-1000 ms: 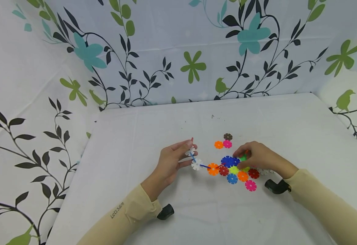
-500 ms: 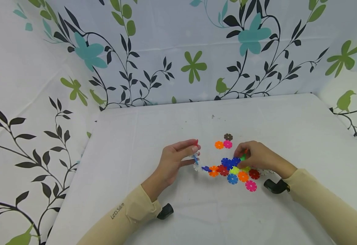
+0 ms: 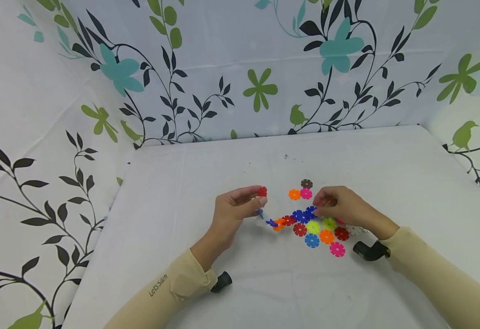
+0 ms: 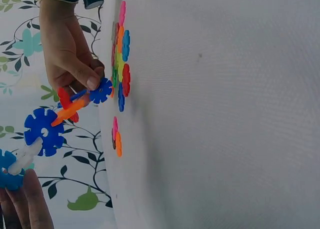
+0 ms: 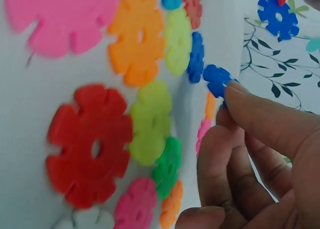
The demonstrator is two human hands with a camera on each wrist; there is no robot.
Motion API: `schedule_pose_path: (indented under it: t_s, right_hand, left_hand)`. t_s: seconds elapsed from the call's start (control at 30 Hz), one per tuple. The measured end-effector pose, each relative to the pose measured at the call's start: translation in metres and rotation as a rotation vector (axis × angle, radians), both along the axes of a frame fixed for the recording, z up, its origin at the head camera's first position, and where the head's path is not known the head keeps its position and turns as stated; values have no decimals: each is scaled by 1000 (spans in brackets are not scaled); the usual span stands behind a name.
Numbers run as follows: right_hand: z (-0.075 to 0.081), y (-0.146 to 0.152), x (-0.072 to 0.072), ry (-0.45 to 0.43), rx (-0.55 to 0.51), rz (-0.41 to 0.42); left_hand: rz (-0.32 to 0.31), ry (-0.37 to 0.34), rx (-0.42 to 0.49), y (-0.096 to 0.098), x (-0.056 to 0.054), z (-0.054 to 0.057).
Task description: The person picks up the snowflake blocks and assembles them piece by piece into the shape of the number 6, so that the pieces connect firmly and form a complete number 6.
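Left hand point(image 3: 237, 206): thumb and fingers closed to a pinch on one end of a chain point(image 3: 279, 224) of slotted plastic discs, by its red end disc point(image 3: 262, 191). In the left wrist view, its fingertips touch a light-blue disc point(image 4: 10, 170) in the chain.

Right hand point(image 3: 344, 208): thumb and forefinger pressed together on a blue disc point(image 5: 218, 80) at the chain's other end; remaining fingers loosely curled.

Chain: spans the space between the hands, sagging in the middle, lifted off the table point(image 3: 199, 183) in the left wrist view. White, blue and orange links visible; discs sit edge-on to one another, at varied tilts.

Loose discs, flat on the table: red disc point(image 5: 92, 146), lime disc point(image 5: 151, 122), green disc point(image 5: 167, 167) and white disc point(image 5: 87, 220) near the right hand, alongside others in pink, orange and blue. Beyond this cluster, set apart: brown disc point(image 3: 306, 183), orange disc point(image 3: 294, 194) and pink disc point(image 3: 306, 193), grouped close together.

Person: beige sleeves point(image 3: 174, 285); a black fitting point(image 3: 222, 282) at the left cuff, a similar one at the right. Behind the table: white cloth point(image 3: 207, 50) printed with leaves, flowers and birds.
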State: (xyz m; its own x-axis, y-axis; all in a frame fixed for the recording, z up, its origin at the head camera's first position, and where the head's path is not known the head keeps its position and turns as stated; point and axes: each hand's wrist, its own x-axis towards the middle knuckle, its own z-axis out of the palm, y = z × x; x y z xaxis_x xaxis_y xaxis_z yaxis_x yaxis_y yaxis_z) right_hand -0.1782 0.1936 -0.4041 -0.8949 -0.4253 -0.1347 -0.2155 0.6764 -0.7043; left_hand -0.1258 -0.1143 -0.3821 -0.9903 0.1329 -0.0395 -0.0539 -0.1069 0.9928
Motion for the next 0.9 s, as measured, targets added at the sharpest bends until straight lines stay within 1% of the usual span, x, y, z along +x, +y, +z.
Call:
schedule_pose_path:
  t_s: [0.07,0.2,0.3,0.37,0.47,0.57,0.7,0.9]
  right_hand:
    - [0,-1,0,9,-39,-13]
    - [5,-6,0,17,-127,-34]
    - [10,-10,1,-5,-200,-30]
    - [14,-13,2,-30,-247,-19]
    - [20,-19,5,-59,-296,-1]
    - [25,-25,8,-65,-319,14]
    - [31,-33,12,-60,-341,23]
    - [39,-43,18,-46,-378,13]
  left_hand:
    - [-8,-20,11,0,0,1]
    - [-36,-88,23,-1,-1,2]
    - [-61,-131,10,-2,-2,0]
    - [-78,-143,-8,-3,-3,-1]
    - [-95,-151,-33,-3,-2,-2]
    - [-106,-153,-59,-3,-2,-3]
    - [-126,-147,-79,-2,-2,-6]
    - [-155,-141,-102,2,1,-7]
